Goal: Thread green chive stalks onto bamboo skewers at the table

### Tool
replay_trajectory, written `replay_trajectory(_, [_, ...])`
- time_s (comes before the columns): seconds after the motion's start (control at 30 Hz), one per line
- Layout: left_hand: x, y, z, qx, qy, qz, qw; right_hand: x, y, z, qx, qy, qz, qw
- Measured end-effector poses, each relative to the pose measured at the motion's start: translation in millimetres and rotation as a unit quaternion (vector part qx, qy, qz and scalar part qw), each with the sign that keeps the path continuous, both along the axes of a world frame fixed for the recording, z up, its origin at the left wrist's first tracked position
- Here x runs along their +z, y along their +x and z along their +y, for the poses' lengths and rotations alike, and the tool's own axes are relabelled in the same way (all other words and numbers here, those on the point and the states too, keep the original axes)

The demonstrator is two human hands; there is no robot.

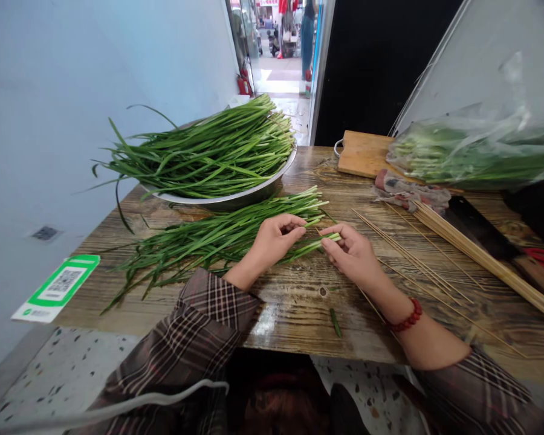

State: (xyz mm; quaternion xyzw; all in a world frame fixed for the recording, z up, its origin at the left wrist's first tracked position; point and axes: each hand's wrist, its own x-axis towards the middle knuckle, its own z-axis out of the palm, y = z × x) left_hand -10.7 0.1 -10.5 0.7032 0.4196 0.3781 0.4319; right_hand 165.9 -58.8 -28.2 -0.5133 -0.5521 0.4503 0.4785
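Note:
My left hand is closed in a pinch over garlic chives, whose pale cut ends show just past the fingertips. With the fingers of my right hand I grip the pale ends of a few chive stalks and a thin bamboo skewer. The skewer's tip shows between my hands, and its other end runs back under my right wrist. A loose pile of garlic chives lies on the table beneath and beyond my left hand. What exactly sits inside the left fingers is partly hidden.
Behind the pile stands a metal basin heaped with chives. To the right are loose skewers, a skewer bundle, a knife, a cutting board and a plastic bag of greens. A QR-code card lies at the left edge.

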Motion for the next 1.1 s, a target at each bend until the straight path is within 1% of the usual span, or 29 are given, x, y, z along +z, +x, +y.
replay_trajectory(0.1, [0.3,1.6,-0.7,0.017,0.017,-0.001,1.0,0.8,-1.4,-1.4,0.0,0.01,-0.019,1.0])
replay_trajectory(0.3, [2.7,3.3,-2.9,0.007,0.057,0.023,0.998,0.8,-1.4,-1.2,0.009,0.01,-0.023,1.0])
replay_trajectory(0.63, [1.7,5.1,-3.7,0.016,0.068,0.029,0.997,1.7,-1.9,-2.0,0.009,0.019,-0.052,0.998])
replay_trajectory(0.97, [4.4,2.4,-5.1,-0.022,0.149,0.049,0.987,-3.2,-0.1,-1.1,-0.004,0.021,-0.026,0.999])
replay_trajectory(1.1, [2.7,3.4,-6.5,0.001,0.179,0.061,0.982,-1.3,0.2,-1.7,-0.003,0.022,-0.037,0.999])
